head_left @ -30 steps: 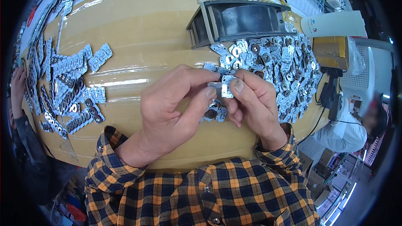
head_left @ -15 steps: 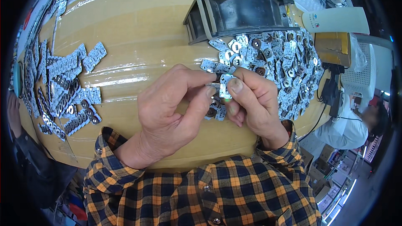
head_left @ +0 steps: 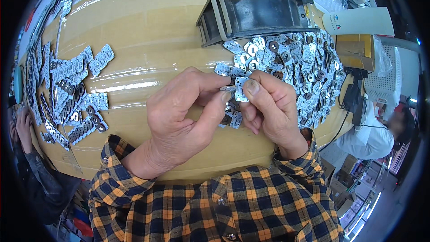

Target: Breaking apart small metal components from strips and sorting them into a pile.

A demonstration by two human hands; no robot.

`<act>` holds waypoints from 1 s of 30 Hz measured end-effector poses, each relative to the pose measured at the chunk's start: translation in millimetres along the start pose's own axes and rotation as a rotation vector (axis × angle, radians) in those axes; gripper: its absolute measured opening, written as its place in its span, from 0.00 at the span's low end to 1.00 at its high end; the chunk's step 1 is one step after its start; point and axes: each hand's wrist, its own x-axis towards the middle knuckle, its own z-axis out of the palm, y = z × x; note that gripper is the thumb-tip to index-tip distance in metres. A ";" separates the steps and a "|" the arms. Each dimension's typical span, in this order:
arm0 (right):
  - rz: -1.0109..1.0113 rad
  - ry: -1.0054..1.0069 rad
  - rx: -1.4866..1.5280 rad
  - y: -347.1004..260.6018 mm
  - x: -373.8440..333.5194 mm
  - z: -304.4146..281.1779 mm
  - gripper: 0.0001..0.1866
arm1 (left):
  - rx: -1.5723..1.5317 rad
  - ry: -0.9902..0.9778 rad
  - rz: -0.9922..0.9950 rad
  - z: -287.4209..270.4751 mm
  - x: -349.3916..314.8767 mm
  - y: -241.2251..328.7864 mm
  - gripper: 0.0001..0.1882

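Above the near part of the table, my left hand and my right hand meet almost fingertip to fingertip. My right thumb and curled fingers pinch a small silvery plate with dark holes, held upright. Between my left thumb and forefinger is a thin metal piece, seen edge-on and touching or very close to the plate. Just beyond and under my fingers spreads a large heap of similar silvery plates and dark round discs, reaching to the right.
A black box-shaped fan stands behind the heap. Rows of joined plates lie at the left. A cardboard box, white container and cables are at the right. Another person's hand rests at the far left edge.
The plate in my right hand has turned and risen slightly, and the piece in my left fingers shows more clearly. At the far left, the other person's hands have shifted toward the parts.
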 end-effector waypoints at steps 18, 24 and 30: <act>-0.630 0.267 -0.847 2.6 2.2 -9.6 0.15 | -0.127 -0.097 -0.130 -6.8 -1.8 2.4 0.08; -0.578 0.088 -0.597 -3.6 -3.4 -4.6 0.14 | -0.415 -0.198 -0.384 -12.6 -2.1 5.8 0.08; -0.315 -0.057 -0.371 -11.0 -10.6 -2.7 0.13 | -0.451 -0.296 -0.391 -16.6 -3.3 8.1 0.08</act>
